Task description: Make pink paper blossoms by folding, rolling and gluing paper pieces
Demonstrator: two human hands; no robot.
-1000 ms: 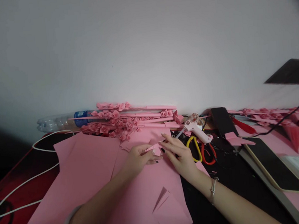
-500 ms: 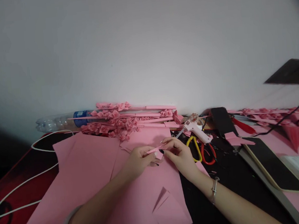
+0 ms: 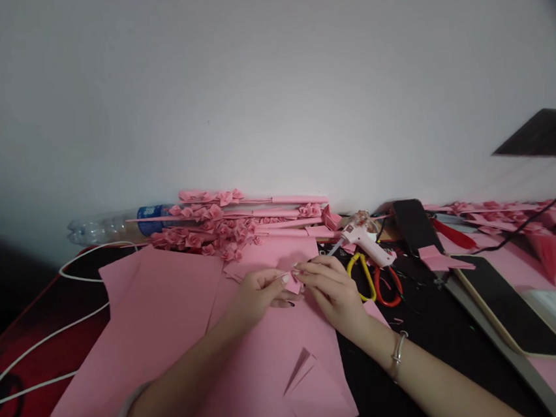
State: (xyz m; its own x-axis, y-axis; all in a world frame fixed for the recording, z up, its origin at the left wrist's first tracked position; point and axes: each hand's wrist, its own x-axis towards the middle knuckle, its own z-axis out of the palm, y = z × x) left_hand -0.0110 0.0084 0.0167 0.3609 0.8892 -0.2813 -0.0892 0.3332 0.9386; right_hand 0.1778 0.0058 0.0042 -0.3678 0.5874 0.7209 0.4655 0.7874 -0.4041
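Dark desk [image 3: 429, 351], pink sheets [image 3: 160, 311], small folded paper [image 3: 292, 284] between both hands [image 3: 254, 299] [image 3: 335, 295]

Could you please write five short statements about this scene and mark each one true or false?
1. The left hand and right hand both touch a paper piece. True.
2. The bottle stands upright. False: it lies on its side.
3. The glue gun lies right of the right hand. True.
4. The right wrist is bare. False: it wears a bracelet.
5. The paper flowers are pink. True.
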